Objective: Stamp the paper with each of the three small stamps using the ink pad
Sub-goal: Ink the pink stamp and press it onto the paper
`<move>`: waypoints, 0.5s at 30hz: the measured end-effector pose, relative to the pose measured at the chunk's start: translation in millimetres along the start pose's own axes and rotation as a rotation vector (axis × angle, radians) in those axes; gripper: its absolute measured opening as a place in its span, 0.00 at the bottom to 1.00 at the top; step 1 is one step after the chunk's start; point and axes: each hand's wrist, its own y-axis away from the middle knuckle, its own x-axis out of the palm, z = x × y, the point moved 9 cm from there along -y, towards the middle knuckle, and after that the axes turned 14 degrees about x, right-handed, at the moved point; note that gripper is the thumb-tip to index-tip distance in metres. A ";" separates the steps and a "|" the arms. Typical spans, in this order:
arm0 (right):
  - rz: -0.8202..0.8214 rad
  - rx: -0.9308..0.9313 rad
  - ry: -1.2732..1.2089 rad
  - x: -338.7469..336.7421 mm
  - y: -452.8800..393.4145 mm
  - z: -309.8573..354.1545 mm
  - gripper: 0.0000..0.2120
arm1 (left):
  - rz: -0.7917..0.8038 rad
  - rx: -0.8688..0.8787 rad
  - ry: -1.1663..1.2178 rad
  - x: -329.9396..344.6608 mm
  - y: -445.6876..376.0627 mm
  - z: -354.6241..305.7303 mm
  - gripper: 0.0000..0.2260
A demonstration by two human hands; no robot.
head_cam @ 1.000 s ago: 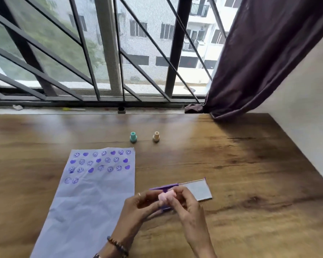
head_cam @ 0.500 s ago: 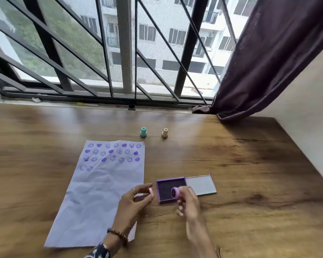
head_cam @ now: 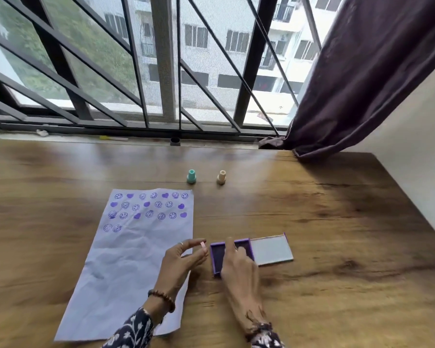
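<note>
A creased pale paper [head_cam: 133, 267] lies on the wooden table [head_cam: 337, 222], its top rows filled with purple smiley and heart prints. My left hand [head_cam: 183, 259] pinches a small pink cap [head_cam: 203, 246] at the paper's right edge. Over the open purple ink pad [head_cam: 217, 257], my right hand [head_cam: 239, 262] reaches down with fingers closed on the pink stamp, which the hand hides. The pad's lid [head_cam: 271, 251] lies open to the right. A teal stamp [head_cam: 191, 176] and a beige stamp [head_cam: 221, 177] stand upright beyond the paper.
A barred window [head_cam: 161, 71] runs along the table's far edge. A dark curtain [head_cam: 362, 71] hangs at the back right, touching the table corner. A white wall [head_cam: 417, 159] borders the right side.
The pink stamp's cap came off and stays in my left hand. My right hand carried the stamp down onto the ink pad. The camera view tilted and widened.
</note>
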 end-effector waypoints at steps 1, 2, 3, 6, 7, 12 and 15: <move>0.044 0.019 0.037 13.8 -2.2 -2.6 0.17 | 0.003 0.007 -0.004 0.1 -0.5 0.4 0.06; 0.091 0.032 0.061 22.2 -3.9 -4.4 0.17 | 0.008 0.015 -0.015 -0.4 -0.2 0.0 0.06; 0.075 0.004 0.071 23.4 -4.4 -3.2 0.17 | 0.016 0.025 -0.035 -1.2 -0.1 -1.7 0.06; 0.070 -0.019 0.122 27.1 -6.8 -5.6 0.18 | 0.011 0.052 -0.034 -7.6 -0.9 -8.2 0.06; 0.099 -0.025 0.090 33.6 -9.6 -5.6 0.19 | 0.007 0.053 -0.033 -11.7 -0.6 -10.2 0.06; 0.185 0.083 -0.070 33.9 -20.3 -17.2 0.11 | -0.039 0.086 -0.099 -54.6 1.5 -24.2 0.08; 0.248 0.218 -0.319 21.0 -15.5 -17.4 0.10 | -0.092 0.117 -0.144 -93.7 2.0 -35.3 0.09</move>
